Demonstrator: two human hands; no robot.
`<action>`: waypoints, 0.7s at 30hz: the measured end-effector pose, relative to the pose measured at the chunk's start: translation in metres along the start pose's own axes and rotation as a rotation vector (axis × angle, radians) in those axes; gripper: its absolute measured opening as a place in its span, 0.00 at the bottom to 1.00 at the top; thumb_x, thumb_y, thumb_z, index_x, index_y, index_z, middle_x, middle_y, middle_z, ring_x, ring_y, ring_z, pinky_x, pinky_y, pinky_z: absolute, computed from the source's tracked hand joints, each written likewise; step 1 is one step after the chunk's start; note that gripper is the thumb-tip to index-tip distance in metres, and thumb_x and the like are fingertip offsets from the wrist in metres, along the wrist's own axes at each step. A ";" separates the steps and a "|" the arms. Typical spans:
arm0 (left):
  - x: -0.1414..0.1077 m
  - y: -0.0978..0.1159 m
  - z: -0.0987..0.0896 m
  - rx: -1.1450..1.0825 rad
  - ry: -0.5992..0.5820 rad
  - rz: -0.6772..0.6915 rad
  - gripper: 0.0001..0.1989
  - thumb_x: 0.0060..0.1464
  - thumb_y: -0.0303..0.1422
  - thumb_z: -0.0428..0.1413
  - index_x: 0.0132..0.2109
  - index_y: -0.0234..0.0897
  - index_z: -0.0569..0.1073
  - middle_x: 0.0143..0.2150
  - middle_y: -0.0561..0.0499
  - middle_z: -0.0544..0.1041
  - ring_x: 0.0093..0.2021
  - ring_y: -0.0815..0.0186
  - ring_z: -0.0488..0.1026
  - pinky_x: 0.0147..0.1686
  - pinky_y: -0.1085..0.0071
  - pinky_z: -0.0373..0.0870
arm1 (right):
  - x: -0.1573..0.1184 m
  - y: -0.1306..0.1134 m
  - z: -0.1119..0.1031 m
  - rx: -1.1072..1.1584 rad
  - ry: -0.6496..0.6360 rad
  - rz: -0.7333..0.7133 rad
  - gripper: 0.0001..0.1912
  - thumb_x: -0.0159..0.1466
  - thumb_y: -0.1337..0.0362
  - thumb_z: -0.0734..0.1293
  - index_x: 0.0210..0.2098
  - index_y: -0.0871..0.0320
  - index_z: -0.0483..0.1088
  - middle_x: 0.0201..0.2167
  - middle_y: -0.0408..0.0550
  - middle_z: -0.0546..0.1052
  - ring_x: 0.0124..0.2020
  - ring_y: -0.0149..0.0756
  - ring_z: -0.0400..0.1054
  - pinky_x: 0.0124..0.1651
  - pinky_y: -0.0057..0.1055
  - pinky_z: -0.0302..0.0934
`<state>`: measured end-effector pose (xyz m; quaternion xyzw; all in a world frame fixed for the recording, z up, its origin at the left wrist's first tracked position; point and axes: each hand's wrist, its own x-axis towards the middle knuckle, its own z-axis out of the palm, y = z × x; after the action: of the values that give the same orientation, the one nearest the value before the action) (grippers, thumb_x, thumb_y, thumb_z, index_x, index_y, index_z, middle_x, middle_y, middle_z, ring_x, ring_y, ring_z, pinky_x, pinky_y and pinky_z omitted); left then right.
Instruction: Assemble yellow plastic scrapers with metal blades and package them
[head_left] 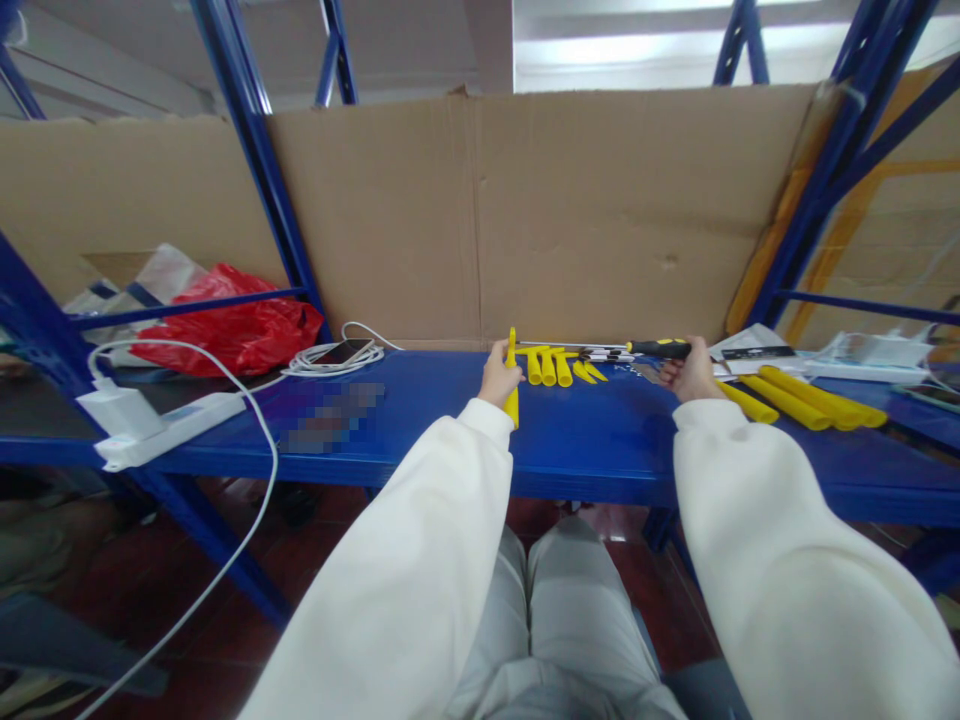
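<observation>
My left hand is closed around an upright yellow plastic piece, which looks like a handle with a narrow top. In my right hand is a screwdriver with a black and yellow grip. Its long shaft runs level to the left, and the tip reaches the top of the yellow piece; whether it touches a screw is too small to tell. Between the hands, several yellow T-shaped parts lie on the blue table, beside small curved yellow pieces and black-and-white rods.
Yellow tubes lie right of my right hand, near papers. A cardboard sheet stands along the back. At left are a power strip, a coiled white cable, a red plastic bag and a blue shelf post.
</observation>
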<state>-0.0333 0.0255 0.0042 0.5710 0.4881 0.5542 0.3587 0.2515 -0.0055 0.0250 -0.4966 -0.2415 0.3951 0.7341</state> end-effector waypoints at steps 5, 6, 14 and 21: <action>0.000 0.000 0.000 -0.015 -0.003 0.005 0.37 0.44 0.12 0.53 0.62 0.39 0.71 0.62 0.43 0.77 0.47 0.60 0.82 0.38 0.71 0.81 | -0.002 -0.002 -0.001 0.007 0.020 0.080 0.24 0.73 0.46 0.58 0.26 0.51 0.49 0.15 0.35 0.48 0.13 0.27 0.42 0.12 0.24 0.43; 0.000 -0.001 0.000 -0.017 -0.002 0.010 0.37 0.44 0.13 0.53 0.62 0.39 0.72 0.62 0.43 0.77 0.48 0.60 0.81 0.39 0.71 0.81 | -0.003 -0.003 -0.001 -0.002 0.012 0.082 0.24 0.73 0.45 0.58 0.26 0.51 0.48 0.15 0.35 0.48 0.13 0.27 0.42 0.12 0.24 0.43; 0.004 -0.006 0.004 -0.025 -0.018 0.029 0.38 0.43 0.13 0.56 0.62 0.39 0.72 0.63 0.42 0.77 0.53 0.57 0.80 0.42 0.69 0.81 | 0.000 -0.002 -0.001 0.040 0.089 0.060 0.20 0.74 0.50 0.55 0.28 0.51 0.50 0.16 0.34 0.48 0.12 0.27 0.41 0.11 0.24 0.41; 0.014 -0.017 0.003 0.015 0.083 -0.029 0.41 0.40 0.14 0.58 0.64 0.38 0.71 0.58 0.41 0.79 0.52 0.53 0.81 0.46 0.64 0.80 | 0.012 0.004 -0.005 -0.037 0.113 -0.076 0.18 0.69 0.48 0.65 0.31 0.49 0.55 0.16 0.34 0.50 0.13 0.29 0.44 0.11 0.27 0.42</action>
<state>-0.0346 0.0435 -0.0086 0.5430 0.5148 0.5686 0.3419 0.2607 0.0027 0.0187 -0.5219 -0.2255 0.3340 0.7518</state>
